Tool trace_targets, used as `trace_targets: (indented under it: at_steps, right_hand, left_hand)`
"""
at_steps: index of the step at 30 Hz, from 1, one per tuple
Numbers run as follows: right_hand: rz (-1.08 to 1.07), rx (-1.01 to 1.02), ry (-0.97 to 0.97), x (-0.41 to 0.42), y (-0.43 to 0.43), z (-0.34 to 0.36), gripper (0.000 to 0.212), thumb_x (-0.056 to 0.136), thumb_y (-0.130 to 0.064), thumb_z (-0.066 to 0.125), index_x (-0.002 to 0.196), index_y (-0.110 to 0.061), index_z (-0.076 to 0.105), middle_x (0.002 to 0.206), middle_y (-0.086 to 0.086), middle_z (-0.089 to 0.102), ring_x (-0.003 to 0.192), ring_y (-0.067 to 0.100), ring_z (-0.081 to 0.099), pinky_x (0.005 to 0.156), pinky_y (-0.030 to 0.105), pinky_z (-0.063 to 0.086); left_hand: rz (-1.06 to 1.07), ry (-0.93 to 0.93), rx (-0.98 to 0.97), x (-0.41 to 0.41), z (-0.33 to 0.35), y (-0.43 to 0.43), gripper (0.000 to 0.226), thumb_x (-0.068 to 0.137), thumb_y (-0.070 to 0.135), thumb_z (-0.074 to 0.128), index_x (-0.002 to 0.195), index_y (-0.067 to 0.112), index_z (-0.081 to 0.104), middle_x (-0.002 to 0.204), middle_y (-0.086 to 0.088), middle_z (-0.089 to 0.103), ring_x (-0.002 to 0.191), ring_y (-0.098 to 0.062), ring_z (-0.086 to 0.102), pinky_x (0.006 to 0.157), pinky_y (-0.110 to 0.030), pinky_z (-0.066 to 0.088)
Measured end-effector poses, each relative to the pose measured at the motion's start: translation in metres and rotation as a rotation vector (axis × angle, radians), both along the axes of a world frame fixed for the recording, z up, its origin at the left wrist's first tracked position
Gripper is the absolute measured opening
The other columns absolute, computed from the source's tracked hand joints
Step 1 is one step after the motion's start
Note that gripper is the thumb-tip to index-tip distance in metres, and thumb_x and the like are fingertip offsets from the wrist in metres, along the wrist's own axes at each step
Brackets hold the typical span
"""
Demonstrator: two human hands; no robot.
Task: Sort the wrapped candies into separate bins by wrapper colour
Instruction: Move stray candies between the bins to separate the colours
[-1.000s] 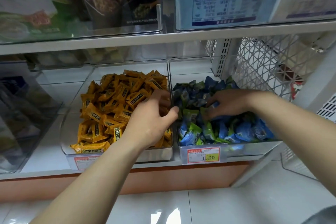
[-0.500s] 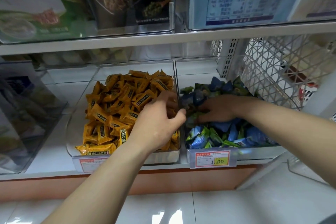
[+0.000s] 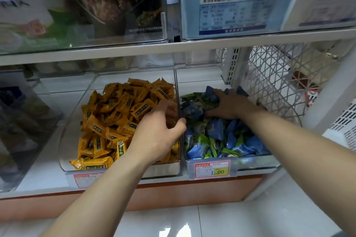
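Reaching with left hand [image 3: 158, 133] over orange candies [image 3: 115, 113] in left bin [image 3: 72, 132], curled fingers dipped among them, thumb by the divider [image 3: 176, 86] (grip hidden, cannot tell). Pressing right hand [image 3: 226, 106] palm-down onto blue-green candies [image 3: 215, 136] in right bin [image 3: 198, 81]; hold likewise unreadable.
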State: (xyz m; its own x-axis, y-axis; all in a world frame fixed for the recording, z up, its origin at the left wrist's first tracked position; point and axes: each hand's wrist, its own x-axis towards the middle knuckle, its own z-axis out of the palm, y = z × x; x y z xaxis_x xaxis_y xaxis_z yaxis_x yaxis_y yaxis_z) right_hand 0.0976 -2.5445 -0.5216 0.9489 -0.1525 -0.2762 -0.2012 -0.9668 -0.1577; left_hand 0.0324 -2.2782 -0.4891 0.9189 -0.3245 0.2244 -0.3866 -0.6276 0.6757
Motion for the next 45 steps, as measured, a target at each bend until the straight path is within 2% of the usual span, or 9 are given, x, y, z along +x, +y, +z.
trace_targets:
  at_steps: [4,10,14,19,23,30,34,42,45]
  right_hand:
    - [0.108,0.175,-0.061,-0.014,0.024,-0.002,0.112,0.061,-0.089,0.049,0.154,-0.046,0.005,0.165,0.004,0.014,0.145,0.032,0.03,0.111,0.045,0.033]
    - [0.282,0.473,-0.139,-0.053,0.035,0.038,0.054,0.09,-0.062,0.054,0.14,-0.044,0.049,0.148,-0.016,0.048,0.133,0.01,0.044,0.092,0.022,0.033]
    - [0.272,0.487,-0.285,-0.087,0.016,0.057,0.027,0.095,-0.046,0.057,0.119,-0.04,0.068,0.109,-0.034,0.055,0.11,-0.001,0.053,0.081,0.006,0.033]
    - [0.503,0.24,0.169,-0.091,0.026,0.024,0.048,0.097,-0.063,0.038,0.143,-0.052,0.041,0.158,-0.011,0.032,0.148,0.014,0.015,0.117,0.036,0.016]
    - [0.327,-0.009,0.117,-0.065,0.028,0.019,0.054,0.091,-0.073,0.033,0.143,-0.057,0.034,0.163,-0.001,0.021,0.15,0.033,0.004,0.119,0.056,0.011]
    - [0.159,0.145,-0.41,-0.069,0.052,0.046,0.036,0.093,-0.049,0.047,0.12,-0.033,0.065,0.13,0.001,0.057,0.12,0.028,0.053,0.092,0.04,0.047]
    - [0.389,0.237,-0.655,-0.073,0.106,0.079,0.043,0.085,-0.055,0.042,0.118,-0.038,0.064,0.128,-0.009,0.058,0.116,0.019,0.052,0.086,0.032,0.042]
    - [0.762,-0.208,-0.067,-0.005,0.185,0.063,0.069,0.088,-0.076,0.029,0.151,-0.052,0.015,0.166,-0.009,0.003,0.15,0.028,0.015,0.12,0.05,0.02]
    - [0.647,-0.295,-0.094,0.008,0.171,0.069,0.076,0.084,-0.084,0.021,0.15,-0.046,0.027,0.163,-0.003,0.022,0.145,0.028,0.027,0.112,0.052,0.031]
  left_hand:
    - [-0.012,0.013,-0.012,0.001,0.0,0.001,0.031,0.086,0.05,0.062,0.112,0.035,0.052,0.094,0.015,0.066,0.086,-0.002,0.063,0.075,-0.034,0.057]
    - [-0.017,0.06,-0.042,-0.001,0.007,0.003,0.032,0.086,0.047,0.067,0.115,0.036,0.057,0.095,0.019,0.069,0.088,0.006,0.064,0.078,-0.025,0.056]
    - [-0.016,-0.017,0.022,-0.004,0.01,0.006,0.033,0.091,0.044,0.061,0.121,0.031,0.063,0.104,0.023,0.068,0.094,0.01,0.061,0.078,-0.008,0.046]
    - [0.079,-0.25,0.299,-0.002,0.012,0.024,0.042,0.091,0.055,0.051,0.128,0.038,0.06,0.13,0.011,0.062,0.122,-0.015,0.053,0.092,-0.036,0.05]
    - [0.053,-0.112,0.598,0.003,0.001,0.042,0.069,0.086,0.077,0.041,0.148,0.051,0.029,0.161,0.014,0.024,0.149,-0.018,0.016,0.119,-0.048,0.024]
    - [0.204,-0.119,0.519,0.011,0.003,0.074,0.069,0.085,0.075,0.045,0.146,0.044,0.039,0.159,0.008,0.032,0.147,-0.021,0.023,0.119,-0.046,0.022]
    - [0.164,-0.087,0.489,0.017,0.006,0.09,0.069,0.083,0.072,0.051,0.144,0.039,0.046,0.159,0.01,0.032,0.147,-0.019,0.025,0.118,-0.043,0.023]
    - [0.216,-0.112,0.387,0.014,-0.001,0.128,0.052,0.091,0.048,0.063,0.138,0.025,0.057,0.157,0.004,0.038,0.141,-0.023,0.036,0.11,-0.035,0.034]
    - [0.199,-0.094,0.382,0.009,0.001,0.131,0.055,0.089,0.051,0.063,0.138,0.026,0.056,0.159,0.007,0.034,0.141,-0.023,0.038,0.107,-0.035,0.039]
